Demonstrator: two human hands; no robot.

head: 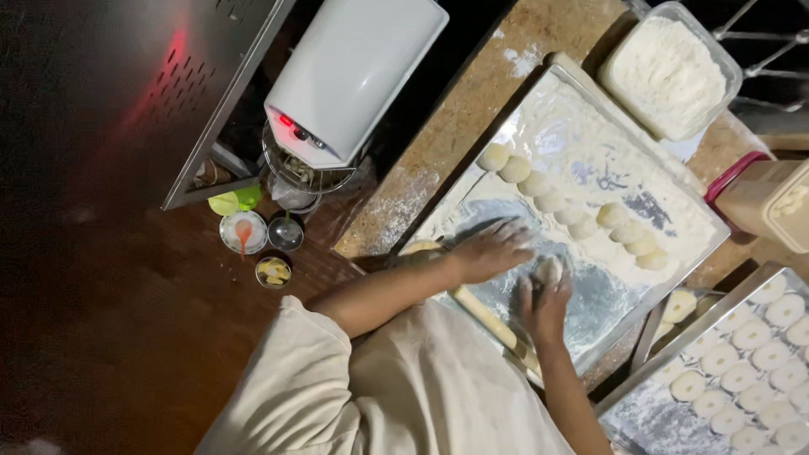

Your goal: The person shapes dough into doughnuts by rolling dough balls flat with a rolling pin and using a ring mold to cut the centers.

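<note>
Garment: loose cream tunic (404, 388), soft folds across the front.
Sleeves: short and wide, ending above the elbows.
Forearms: bare.
Hands: left hand (493, 250) and right hand (546, 307) bare, dusted with flour.

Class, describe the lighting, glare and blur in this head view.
Head view: the floured tray is brightly lit, nearly washed out; the floor at left falls into deep shadow; a red glow smears the metal panel; the left hand looks slightly blurred beside the dough ball.
</note>
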